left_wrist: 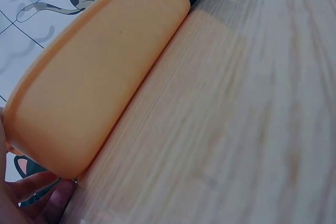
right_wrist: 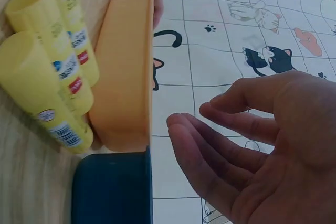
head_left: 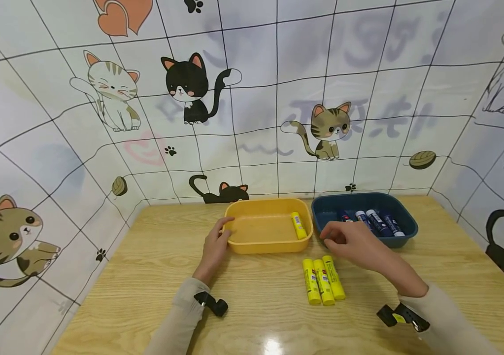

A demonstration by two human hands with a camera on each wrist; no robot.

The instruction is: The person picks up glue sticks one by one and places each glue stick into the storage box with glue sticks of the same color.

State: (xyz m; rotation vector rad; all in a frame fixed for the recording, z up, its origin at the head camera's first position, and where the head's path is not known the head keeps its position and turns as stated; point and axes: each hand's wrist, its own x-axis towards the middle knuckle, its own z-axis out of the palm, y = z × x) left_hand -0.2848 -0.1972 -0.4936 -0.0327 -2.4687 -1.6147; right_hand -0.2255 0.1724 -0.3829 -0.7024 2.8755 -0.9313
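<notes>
The left hand [head_left: 216, 245] holds the left end of the yellow tray [head_left: 269, 246], thumb and fingers at its rim and wall. Inside that tray, at its right end, lies one yellow glue stick [head_left: 298, 226]. The right hand [head_left: 355, 244] hovers by the front left corner of the dark blue tray [head_left: 367, 198], its fingers bent and apart with nothing between them, as the right wrist view also shows. Several dark blue tubes [head_left: 378, 223] with white caps lie in the blue tray. Three yellow glue sticks [head_left: 322, 281] lie side by side on the table in front of the trays.
Both trays stand side by side at the back of the wooden table [head_left: 252, 305]. A wall covering [head_left: 256, 108] with cats and a grid rises behind and on both sides. Each sleeve carries a black strap with a small device at the wrist.
</notes>
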